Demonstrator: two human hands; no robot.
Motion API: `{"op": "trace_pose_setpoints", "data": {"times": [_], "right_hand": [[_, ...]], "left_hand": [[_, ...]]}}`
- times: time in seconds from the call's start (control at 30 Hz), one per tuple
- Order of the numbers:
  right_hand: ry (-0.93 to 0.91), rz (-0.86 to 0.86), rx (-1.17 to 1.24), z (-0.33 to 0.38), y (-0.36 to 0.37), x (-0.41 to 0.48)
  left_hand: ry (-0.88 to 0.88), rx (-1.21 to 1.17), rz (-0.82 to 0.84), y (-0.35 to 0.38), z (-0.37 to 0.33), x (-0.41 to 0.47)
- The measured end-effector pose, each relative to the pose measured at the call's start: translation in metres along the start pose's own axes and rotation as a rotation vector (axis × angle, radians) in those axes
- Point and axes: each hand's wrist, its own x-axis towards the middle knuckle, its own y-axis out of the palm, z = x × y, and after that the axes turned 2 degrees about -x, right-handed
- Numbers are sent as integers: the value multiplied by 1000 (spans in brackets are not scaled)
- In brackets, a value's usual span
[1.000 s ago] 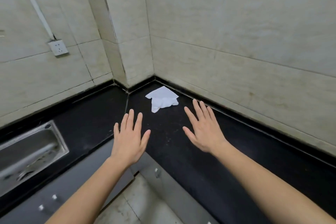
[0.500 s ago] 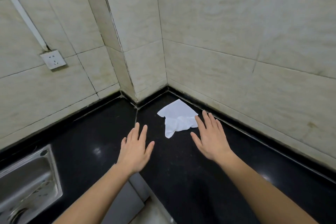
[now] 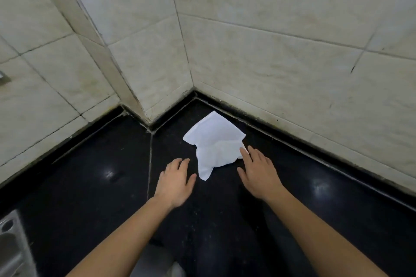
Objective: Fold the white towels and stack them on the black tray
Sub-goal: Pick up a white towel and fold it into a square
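Note:
A crumpled white towel (image 3: 214, 143) lies on the black countertop (image 3: 101, 164) close to the tiled corner. My left hand (image 3: 175, 181) hovers palm down just left of the towel's near tip, fingers slightly curled, holding nothing. My right hand (image 3: 257, 172) is spread flat at the towel's right edge, its fingertips at or just over the cloth. No black tray is in view.
Beige tiled walls (image 3: 270, 63) meet in a corner right behind the towel, with a protruding pillar (image 3: 94, 51) to the left. A steel sink (image 3: 11, 247) shows at the bottom left edge. A wall socket (image 3: 3, 77) sits at the far left.
Both hands have moved forward to the towel, and the view has closed in on the corner. The right fingertips now reach the towel's edge; the left fingers have curled a little.

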Motion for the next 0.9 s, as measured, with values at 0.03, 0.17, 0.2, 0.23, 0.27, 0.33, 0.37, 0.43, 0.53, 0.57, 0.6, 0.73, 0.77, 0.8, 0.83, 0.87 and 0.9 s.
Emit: {"op": "trace_pose_setpoints", "data": {"times": [0.03, 0.17, 0.2, 0.23, 0.27, 0.33, 0.37, 0.43, 0.53, 0.57, 0.6, 0.73, 0.77, 0.8, 0.83, 0.87, 0.9], "right_hand": [[14, 13, 10, 0, 7, 4], [27, 71, 31, -1, 36, 20], [36, 97, 29, 1, 44, 27], [41, 122, 31, 2, 49, 33], [40, 136, 27, 4, 54, 38], [-6, 201, -28, 12, 63, 48], [-33, 249, -76, 17, 68, 52], [-51, 342, -134, 30, 83, 63], [2, 276, -35, 42, 99, 66], [28, 189, 7, 48, 103, 67], [51, 127, 24, 53, 105, 65], [100, 41, 121, 80, 110, 47], [129, 30, 146, 86, 112, 39], [154, 21, 171, 92, 112, 32], [173, 32, 184, 98, 114, 22], [177, 51, 179, 104, 116, 13], [167, 78, 160, 109, 117, 5]], "left_hand": [[30, 0, 13, 9, 1, 11], [146, -6, 69, 47, 5, 53], [178, 2, 88, 58, 8, 66], [195, 9, 106, 65, 9, 76], [211, 9, 129, 73, 11, 85], [241, 28, 162, 85, 17, 97], [266, 74, 170, 89, 22, 100], [349, 157, 147, 95, 39, 105], [439, 232, 106, 101, 65, 101], [459, 219, 95, 102, 78, 100], [462, 191, 82, 102, 88, 97], [421, 47, 56, 102, 123, 93], [406, 19, 42, 103, 129, 92], [394, 7, 23, 104, 133, 92], [388, 6, 4, 107, 138, 90], [389, 11, -15, 110, 143, 88], [387, 17, -22, 112, 148, 85]]}}
